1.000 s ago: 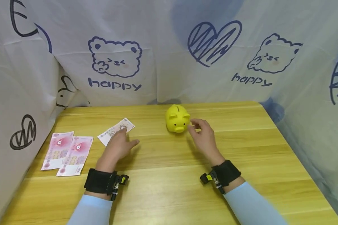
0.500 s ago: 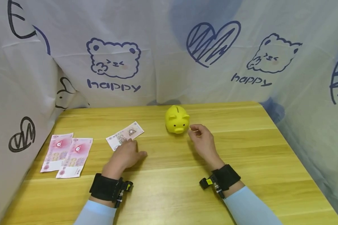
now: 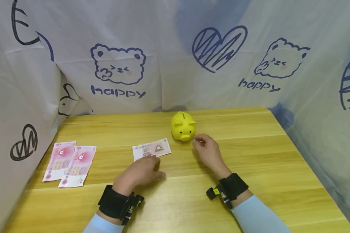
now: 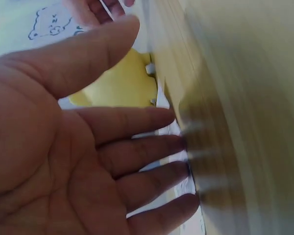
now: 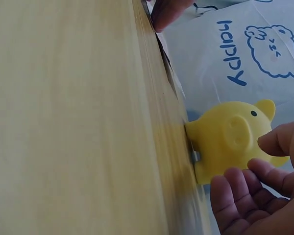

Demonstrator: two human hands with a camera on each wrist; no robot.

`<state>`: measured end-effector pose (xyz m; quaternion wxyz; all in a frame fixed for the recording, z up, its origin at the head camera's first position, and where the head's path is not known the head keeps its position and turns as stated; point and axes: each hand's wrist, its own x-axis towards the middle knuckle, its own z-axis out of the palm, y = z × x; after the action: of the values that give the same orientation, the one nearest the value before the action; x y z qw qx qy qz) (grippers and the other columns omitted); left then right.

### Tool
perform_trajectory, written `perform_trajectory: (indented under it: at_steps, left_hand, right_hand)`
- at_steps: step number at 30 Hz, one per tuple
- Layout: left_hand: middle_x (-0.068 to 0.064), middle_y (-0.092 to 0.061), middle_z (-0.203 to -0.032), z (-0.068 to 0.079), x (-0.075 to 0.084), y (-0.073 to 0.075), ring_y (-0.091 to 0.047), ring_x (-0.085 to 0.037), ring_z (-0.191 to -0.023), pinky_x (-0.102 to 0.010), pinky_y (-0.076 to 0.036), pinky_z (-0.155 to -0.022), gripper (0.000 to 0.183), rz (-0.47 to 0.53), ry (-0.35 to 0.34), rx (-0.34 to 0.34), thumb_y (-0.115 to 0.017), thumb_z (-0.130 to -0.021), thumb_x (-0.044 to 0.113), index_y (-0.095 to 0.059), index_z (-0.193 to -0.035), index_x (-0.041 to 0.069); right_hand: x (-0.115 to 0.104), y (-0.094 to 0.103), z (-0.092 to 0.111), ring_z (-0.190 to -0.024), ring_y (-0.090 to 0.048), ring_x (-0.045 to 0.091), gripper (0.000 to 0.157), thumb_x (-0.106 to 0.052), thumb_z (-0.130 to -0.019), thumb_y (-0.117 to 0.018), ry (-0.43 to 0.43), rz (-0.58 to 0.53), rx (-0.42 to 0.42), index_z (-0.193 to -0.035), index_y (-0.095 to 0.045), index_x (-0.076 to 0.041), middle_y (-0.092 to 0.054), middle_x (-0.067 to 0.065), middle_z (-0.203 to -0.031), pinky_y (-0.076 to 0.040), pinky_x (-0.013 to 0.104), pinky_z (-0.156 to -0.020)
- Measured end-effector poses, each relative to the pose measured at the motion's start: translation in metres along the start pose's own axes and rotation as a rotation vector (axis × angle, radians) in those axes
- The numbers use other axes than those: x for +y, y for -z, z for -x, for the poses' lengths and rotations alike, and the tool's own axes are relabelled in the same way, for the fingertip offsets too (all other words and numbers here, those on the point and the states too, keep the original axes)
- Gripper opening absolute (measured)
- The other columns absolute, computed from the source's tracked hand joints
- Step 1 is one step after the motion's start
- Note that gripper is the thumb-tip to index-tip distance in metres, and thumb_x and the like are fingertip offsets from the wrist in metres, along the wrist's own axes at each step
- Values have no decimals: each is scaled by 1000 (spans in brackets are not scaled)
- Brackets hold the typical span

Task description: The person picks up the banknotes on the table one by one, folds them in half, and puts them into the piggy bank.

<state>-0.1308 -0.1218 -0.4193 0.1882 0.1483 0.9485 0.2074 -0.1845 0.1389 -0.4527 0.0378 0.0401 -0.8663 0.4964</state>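
Observation:
My left hand [image 3: 141,171] rests its straight fingertips on the near edge of a pale banknote [image 3: 160,147], which lies flat on the wooden table [image 3: 175,207]. The left wrist view shows those fingers [image 4: 137,152] spread side by side, the thumb held apart. A yellow piggy bank [image 3: 182,127] stands just behind the note, its snout facing me and its slot on top. Beside its front right is my right hand [image 3: 208,153], loosely curled and holding nothing. From the right wrist, its thumb and fingers overlap the side of the piggy bank [image 5: 225,132].
Two pink banknotes [image 3: 79,165] lie partly overlapped at the table's left side. White cloth [image 3: 169,58] printed with bears and hearts hangs behind the table and along both sides. Black straps with small cameras [image 3: 233,187] circle both wrists.
My left hand has slid the pale banknote to the right and nearer me, turning it until it lies almost crosswise before the piggy bank. The right hand has shifted slightly toward me.

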Motion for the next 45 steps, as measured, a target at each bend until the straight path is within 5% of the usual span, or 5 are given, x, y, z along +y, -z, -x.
perform_trajectory:
  at_steps: [14,23,29,36,45]
  left_hand:
    - [-20,-39,-150,8,31,-16,-31,-35,-139,-51,-27,-116,70,-66,-180,-113,-65,-87,49,-48,-139,5]
    - [-15,-40,-151,9,43,-24,-31,-30,-140,-48,-28,-116,70,-114,-233,-127,-64,-87,51,-49,-140,7]
    - [-15,-40,-150,10,40,-21,-31,-29,-140,-47,-28,-116,70,-89,-236,-132,-64,-87,51,-48,-140,8]
    - [-13,-52,-141,10,25,-5,-46,-29,-129,-48,-38,-110,65,15,-174,-123,-64,-89,46,-49,-140,8]
    - [-16,-51,-140,1,1,15,-48,-33,-125,-55,-42,-103,75,181,59,151,-69,-87,39,-35,-147,9]
  right_hand:
    - [2,-12,4,-82,-60,20,21,-27,-91,-60,-83,165,-79,-101,-69,-11,-69,6,-95,-53,37,-72]
    - [-5,-14,7,-78,-60,18,38,-26,-82,-73,-94,214,-182,-113,-65,-6,-69,5,-91,-53,34,-69]
    - [-4,-12,6,-72,-57,17,19,-16,-82,-72,-98,193,-206,-100,-68,-8,-65,3,-82,-48,29,-61]
    - [-2,-8,4,-76,-57,18,5,-15,-86,-70,-45,178,-224,-91,-70,-14,-67,2,-86,-49,31,-64]
    - [-6,5,1,-81,-57,20,4,-13,-89,-68,38,67,-295,-89,-70,-17,-67,2,-87,-50,33,-68]
